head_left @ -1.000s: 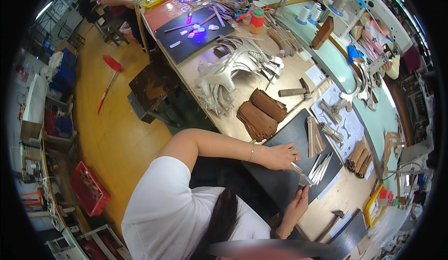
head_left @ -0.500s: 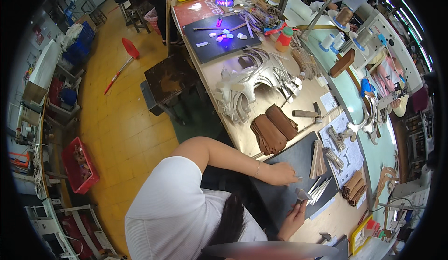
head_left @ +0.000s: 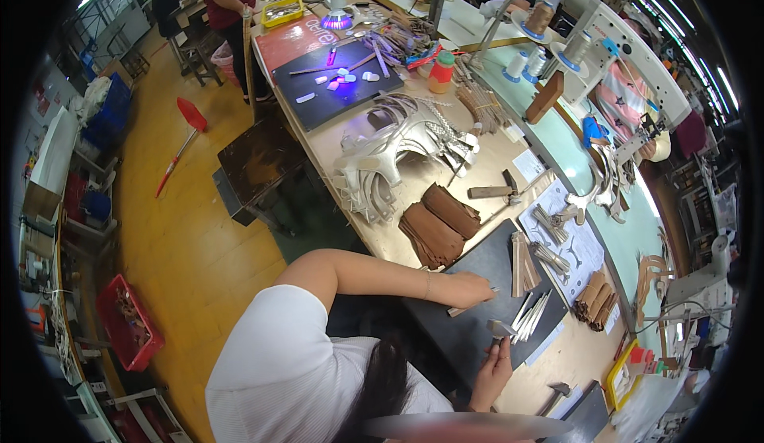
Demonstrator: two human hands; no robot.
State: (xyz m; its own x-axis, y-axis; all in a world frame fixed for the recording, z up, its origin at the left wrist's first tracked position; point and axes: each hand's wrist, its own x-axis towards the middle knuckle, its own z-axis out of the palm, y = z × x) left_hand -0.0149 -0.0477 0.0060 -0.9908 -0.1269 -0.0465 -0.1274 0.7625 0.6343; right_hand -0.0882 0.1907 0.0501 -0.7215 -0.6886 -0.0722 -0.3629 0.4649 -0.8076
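Observation:
My left hand [head_left: 471, 290] rests on a black board [head_left: 426, 316], its fingers closed on a thin light-brown strip [head_left: 455, 312] that shows below the hand. The strip's far end is mostly hidden by my fingers. Closer to the board's near edge, my right hand [head_left: 495, 370] grips a hammer [head_left: 501, 329] by its handle, with the head raised toward the strips. Several narrow white strips [head_left: 532, 317] lie fanned out just beyond the hammer head. A bundle of tan strips [head_left: 521, 264] sits farther up the board.
Brown leather stacks [head_left: 439, 224] and silvery cut pieces [head_left: 390, 153] lie on the table beyond my left arm. A second hammer [head_left: 493, 192] rests near a printed sheet [head_left: 569, 244] bearing strip bundles. To the right stands a white sewing machine [head_left: 629, 53]; a stool [head_left: 259, 161] is at left.
The view has shifted, so the table sits farther left. More of the light-brown strip shows under my left hand. The hammer remains in my right hand, near the white strips.

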